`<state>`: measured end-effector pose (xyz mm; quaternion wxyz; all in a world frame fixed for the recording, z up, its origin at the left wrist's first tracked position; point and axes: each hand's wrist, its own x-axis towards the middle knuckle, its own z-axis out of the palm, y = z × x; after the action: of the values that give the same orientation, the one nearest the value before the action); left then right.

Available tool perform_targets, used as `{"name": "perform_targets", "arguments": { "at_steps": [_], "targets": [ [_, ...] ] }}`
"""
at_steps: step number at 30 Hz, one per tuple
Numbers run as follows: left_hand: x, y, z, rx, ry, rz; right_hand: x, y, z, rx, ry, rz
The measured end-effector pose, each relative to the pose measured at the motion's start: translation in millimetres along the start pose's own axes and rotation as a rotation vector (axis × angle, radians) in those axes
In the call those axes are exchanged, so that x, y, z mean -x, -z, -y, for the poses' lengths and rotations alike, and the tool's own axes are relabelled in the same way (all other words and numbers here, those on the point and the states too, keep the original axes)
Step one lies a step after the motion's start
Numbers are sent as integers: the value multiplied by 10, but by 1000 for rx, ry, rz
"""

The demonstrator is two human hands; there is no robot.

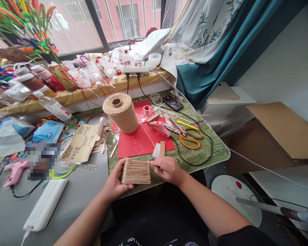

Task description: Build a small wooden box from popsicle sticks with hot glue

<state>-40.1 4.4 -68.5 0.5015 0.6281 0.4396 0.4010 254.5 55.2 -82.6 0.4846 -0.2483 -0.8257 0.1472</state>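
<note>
My left hand (117,182) grips the left side of a small rectangular piece wrapped in rows of twine (136,172), its thumb along the near edge. My right hand (169,169) is closed at the upper right corner of that piece, fingertips pinched on the twine. A large spool of natural twine (122,112) stands upright behind, on red sheets (133,145). From it a strand of twine (149,136) runs across the red sheet toward my right hand. The exact pinch point is partly hidden by the fingers.
Behind my right hand lie a pink glue gun (160,127), orange-handled scissors (191,138), a black phone (172,102) and a black cable (212,150). To the left are sandpaper (80,143), another pink glue gun (17,172) and a white power strip (45,205). Bottles (53,106) crowd the sill.
</note>
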Motion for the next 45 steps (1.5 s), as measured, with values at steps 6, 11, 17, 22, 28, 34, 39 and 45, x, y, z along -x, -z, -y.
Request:
{"name": "perform_targets", "arguments": {
  "at_steps": [6,11,17,22,28,34,39,45],
  "targets": [
    [17,60,0,-31,5,16,-14,-8,-14,-69,3,40],
    [-96,219,-471,-450,31,193,-26,9,-12,-87,21,57],
    [-270,146,-1078,-726,-31,317,22,-19,-37,-72,18,79],
    [-341,17,-1148,-956,-147,283,7,-12,-11,-72,28,118],
    [-372,-227,-980,-1199,-180,252,-26,11,12,-79,24,106],
    [-357,-239,-913,-1107,-212,334,-20,37,2,-98,14,101],
    [-320,-142,-858,-1040,-223,363,3,42,-11,-126,28,123],
    [-305,-97,-858,-934,-223,334,16,35,-12,-136,57,139]
  ]
}}
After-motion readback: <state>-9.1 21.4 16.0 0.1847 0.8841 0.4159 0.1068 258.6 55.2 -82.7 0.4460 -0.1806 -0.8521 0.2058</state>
